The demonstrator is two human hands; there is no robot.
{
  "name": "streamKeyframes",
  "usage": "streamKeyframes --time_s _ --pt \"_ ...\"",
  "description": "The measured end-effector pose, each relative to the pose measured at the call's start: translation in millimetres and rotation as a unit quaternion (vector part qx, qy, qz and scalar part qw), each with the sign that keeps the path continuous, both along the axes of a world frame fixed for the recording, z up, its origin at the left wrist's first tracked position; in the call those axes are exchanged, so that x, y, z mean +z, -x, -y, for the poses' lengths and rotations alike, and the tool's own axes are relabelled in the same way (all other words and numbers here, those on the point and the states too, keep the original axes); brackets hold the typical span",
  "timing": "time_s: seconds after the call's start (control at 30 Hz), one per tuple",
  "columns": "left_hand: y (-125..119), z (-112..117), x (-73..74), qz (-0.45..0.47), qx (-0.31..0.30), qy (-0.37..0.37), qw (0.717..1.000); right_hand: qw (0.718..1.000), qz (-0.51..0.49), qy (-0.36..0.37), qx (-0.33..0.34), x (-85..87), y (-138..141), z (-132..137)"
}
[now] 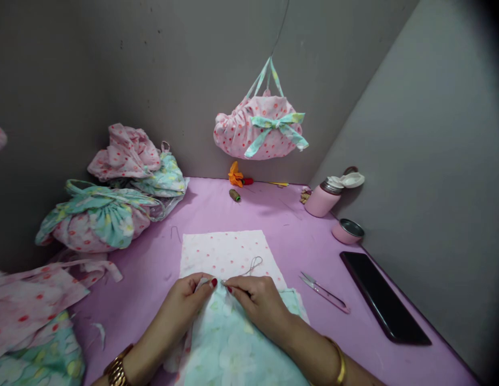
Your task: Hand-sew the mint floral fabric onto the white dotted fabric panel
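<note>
- The left hand [180,305] and the right hand [257,305] sit close together, near the front of the purple table top [301,236].
- Both hands pinch the top edge of a soft pale green cloth with flowers [233,343]. The fingers of each hand press together on it, and the two pinches almost touch.
- This cloth lies over a flat white cloth with pink dots [221,252] and reaches about halfway up it.
- A thin pale thread [253,265] makes a small loop above the hands, on the white cloth. A needle may be in the pinch, but it is too small to tell.
- Small, firm pinches look right here, as they keep the edge from sliding.
- Letting the thread lie loose, as it does now, should help stop knots.
- Thin metal snips with pink handles [324,292] lie just right of the cloths, within easy reach.
- A small olive-green spool of thread [234,195] sits farther back on the table.
</note>
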State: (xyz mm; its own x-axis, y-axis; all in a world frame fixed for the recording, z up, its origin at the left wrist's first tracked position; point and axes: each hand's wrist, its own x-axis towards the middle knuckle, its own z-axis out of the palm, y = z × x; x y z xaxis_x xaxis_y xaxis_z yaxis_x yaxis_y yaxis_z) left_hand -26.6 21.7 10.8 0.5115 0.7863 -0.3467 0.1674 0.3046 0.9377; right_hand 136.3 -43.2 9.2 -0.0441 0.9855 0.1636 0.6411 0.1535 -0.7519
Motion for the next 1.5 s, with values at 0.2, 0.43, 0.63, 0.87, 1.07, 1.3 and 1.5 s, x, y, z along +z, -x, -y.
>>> streamKeyframes --time_s 0.2,0.43,0.63,0.87,1.07,1.3,1.5 --pt "2.1 -1.4 -5.4 -0.047 -0.009 -0.069 0.996 1.000 0.012 0.007 0.004 -1.3 0.0 -0.5" --pt "3.2 1.9 0.4 -0.105 -0.045 -0.188 0.976 0.998 0.055 0.023 -0.024 -4.2 1.4 -1.3" --pt "3.2 0.2 -3.3 -0.093 -0.052 -0.170 0.980 0.999 0.033 0.025 -0.010 -3.0 1.6 -0.7" --pt "3.8 0.7 -4.8 -0.083 -0.038 -0.121 0.988 0.998 -0.044 0.047 -0.012 1.8 -1.2 -2.7" --pt "2.7 0.4 -5.4 -0.049 -0.055 -0.071 0.995 0.993 -0.096 0.074 -0.005 3.5 -3.0 -4.3" --pt "2.3 1.3 -7.9 -0.033 -0.036 -0.023 0.999 0.988 -0.129 0.089 -0.004 -2.6 -4.6 -5.0" --pt "0.4 0.8 -6.5 -0.008 -0.027 0.010 1.000 0.987 -0.131 0.091 0.001 -3.1 -5.4 -4.4"
